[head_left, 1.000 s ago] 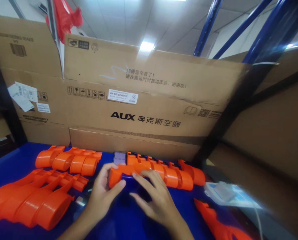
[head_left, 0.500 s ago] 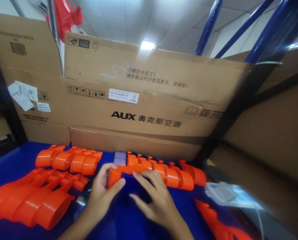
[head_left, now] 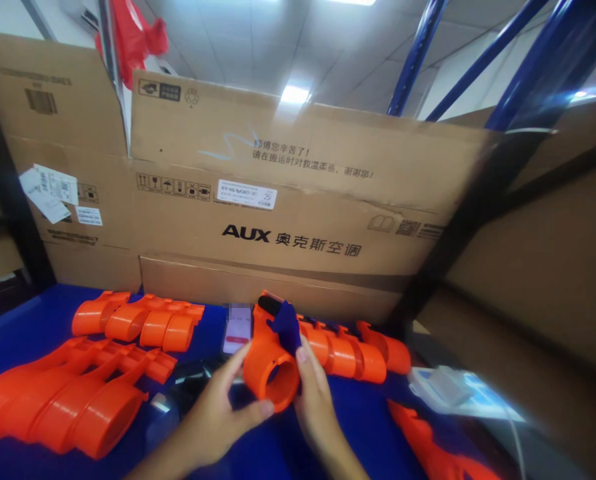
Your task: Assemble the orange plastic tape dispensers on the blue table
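Farthest left, a front row (head_left: 63, 398) and a back row (head_left: 153, 330) of orange parts are laid on the blue tabletop (head_left: 23, 327). Near the middle, in front of a phone (head_left: 238, 328), an orange ringed part (head_left: 258, 367) is gripped by the left hand (head_left: 215, 413), with the thumb set on its lower rim. Its right side is held by the right hand (head_left: 317, 393), and the lower end of a dark blue piece (head_left: 288, 327) is touched by a fingertip. The orange ringed part is best kept steady from the left, while the dark blue piece is guided squarely, without force. Farther right, a third row (head_left: 342, 355) is set out behind.
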